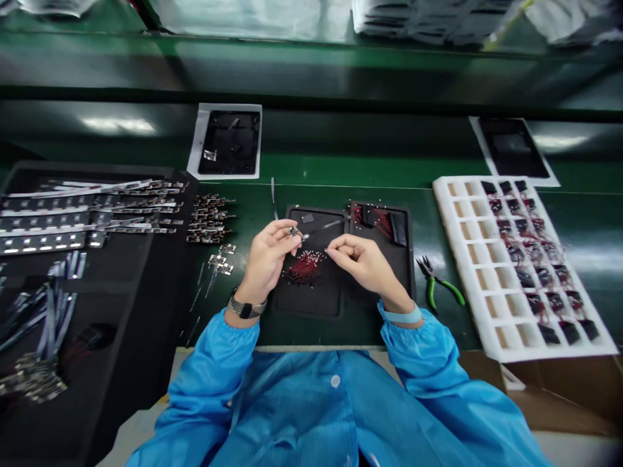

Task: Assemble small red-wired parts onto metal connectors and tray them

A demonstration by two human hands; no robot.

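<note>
Between the thumb and fingers of my left hand (273,251) is a small circuit board (294,232), held above the black tray (324,301). My right hand (363,261) is closed in a pinch just right of it; a tiny pale tip shows at the fingertips, too small to name. Below and between both hands lies a pile of short red and black wires (305,268) with pale connector ends. Farther back in the tray's right part are more red wires (383,224) beside a black ribbed block (398,229).
At the right, green-handled pliers (440,283) lie beside a white foam tray (491,311) holding several black wired parts. On the left are stacked circuit boards (209,220), a few loose boards (221,261) and a black bin (146,311) with board strips. A shelf (292,61) spans the back.
</note>
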